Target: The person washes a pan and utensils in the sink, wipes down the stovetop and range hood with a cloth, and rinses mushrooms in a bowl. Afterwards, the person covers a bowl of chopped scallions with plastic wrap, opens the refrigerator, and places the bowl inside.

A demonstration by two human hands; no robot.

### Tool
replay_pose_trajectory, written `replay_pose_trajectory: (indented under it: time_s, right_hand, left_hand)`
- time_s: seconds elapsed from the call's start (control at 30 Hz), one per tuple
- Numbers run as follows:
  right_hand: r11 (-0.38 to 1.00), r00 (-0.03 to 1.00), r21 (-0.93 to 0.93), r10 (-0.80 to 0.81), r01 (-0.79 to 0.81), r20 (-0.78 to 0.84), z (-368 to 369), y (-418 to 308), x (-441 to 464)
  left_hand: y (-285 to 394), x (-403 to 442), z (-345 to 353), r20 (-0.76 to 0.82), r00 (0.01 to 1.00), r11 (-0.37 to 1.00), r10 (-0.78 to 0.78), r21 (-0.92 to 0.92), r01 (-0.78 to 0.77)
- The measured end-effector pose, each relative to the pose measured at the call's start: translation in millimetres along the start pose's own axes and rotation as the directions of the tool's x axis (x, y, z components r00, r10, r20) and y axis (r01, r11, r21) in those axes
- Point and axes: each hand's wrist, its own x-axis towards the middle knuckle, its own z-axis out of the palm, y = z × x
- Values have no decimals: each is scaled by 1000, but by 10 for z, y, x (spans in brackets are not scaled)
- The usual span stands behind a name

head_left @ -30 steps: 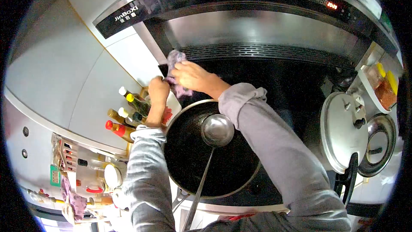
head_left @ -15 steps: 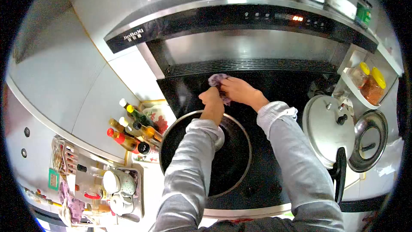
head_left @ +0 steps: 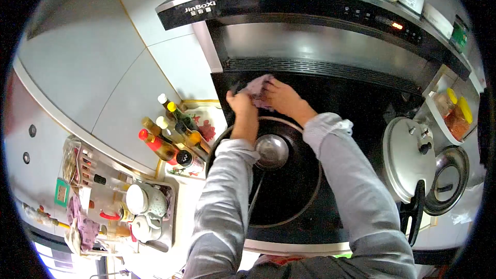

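Left hand point(head_left: 244, 104) and right hand point(head_left: 285, 99) at a mauve cloth point(head_left: 257, 87) beyond a dark wok point(head_left: 289, 196).
With the wok as the dial's centre and 12 o'clock at the top of the view, the cloth is between the hands, just past the rim near 12 o'clock. The right hand pinches the cloth's 3 o'clock edge with bent fingers; the left hand is curled at its 8 o'clock side, fingertips obscured, so whether it grips the fabric cannot be told. A metal ladle point(head_left: 272, 152) lies inside the wok, its handle pointing toward 7 o'clock. Bottles point(head_left: 173, 134) cluster near 10 o'clock, a pressure cooker point(head_left: 408, 160) stands at 3 o'clock, and a range hood point(head_left: 305, 5) spans 12 o'clock, well above the cloth.
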Motion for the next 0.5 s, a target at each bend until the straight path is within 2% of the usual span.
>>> replay_pose_trajectory:
  time_s: [0.07,0.1,0.13,0.17,0.2,0.27,0.3,0.4,0.43,0.47,0.5]
  right_hand:
    - [994,1000,107,-25,24,10,203,-139,338]
    - [986,991,166,37,-15,-129,407,-235,487]
    - [976,959,216,93,-34,-268,389,-313,666]
    - [983,946,165,123,-76,-301,393,-373,824]
    - [986,931,115,149,-117,-333,400,-404,953]
    - [987,937,131,134,-96,-323,417,-389,1113]
    - [986,941,144,126,-84,-314,424,-369,1136]
    - [960,971,239,183,-143,-153,377,-310,1089]
    - [952,915,278,224,-131,-335,279,-259,1007]
    - [981,957,124,173,-147,-232,242,-218,917]
    - [985,971,74,164,-153,-175,190,-168,795]
  left_hand:
    - [244,221,-237,-88,985,988,-148,-50,144]
    - [380,384,-354,7,977,975,-212,62,212]
    - [436,496,-419,-7,980,980,-197,32,197]
    - [450,613,-473,-20,983,983,-182,2,182]
    - [475,744,-523,36,985,985,-169,-29,170]
    - [596,899,-550,148,979,984,-140,-94,155]
    - [684,881,-498,171,982,995,-79,-39,87]
    - [851,587,-206,183,982,987,45,146,-73]
    - [740,509,-152,180,980,990,83,95,-101]
    - [681,441,-109,232,968,966,98,211,-148]
    - [566,319,-60,195,972,944,133,275,-184]
